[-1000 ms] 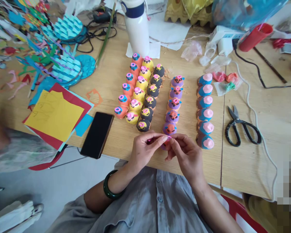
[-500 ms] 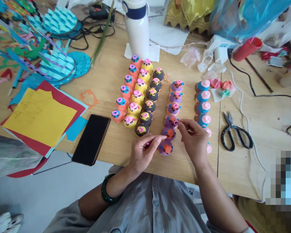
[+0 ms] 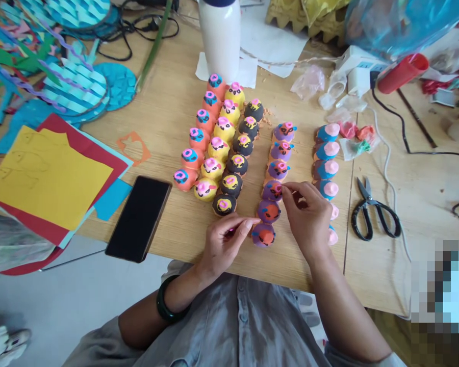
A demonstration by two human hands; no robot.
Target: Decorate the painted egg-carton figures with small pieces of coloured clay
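Note:
My right hand point(image 3: 308, 219) is closed in a pinch, its fingertips at a small pink clay ring point(image 3: 278, 188) on the fourth purple egg-carton cup point(image 3: 270, 192). Two nearer purple cups, one of them here point(image 3: 268, 212), have orange patches and dark marks but no pink ring. My left hand point(image 3: 225, 242) is curled beside the nearest purple cup point(image 3: 263, 236), with thumb and forefinger close together. A bit of pink clay point(image 3: 230, 233) shows inside its fingers, partly hidden. The three farther purple cups point(image 3: 278, 169) carry pink rings and blue ears.
Left of my hands stand rows of orange point(image 3: 191, 159), yellow point(image 3: 211, 168) and black cups point(image 3: 231, 184). Blue-and-pink cups point(image 3: 326, 169) and scissors point(image 3: 368, 206) lie right. A phone point(image 3: 139, 219), coloured paper point(image 3: 49, 173) and a white bottle point(image 3: 221, 43) are also around.
My right fingertips have brought the pink ring from the side of the fourth purple cup onto its face. My left hand has shifted slightly away from the cups. The camera view has moved.

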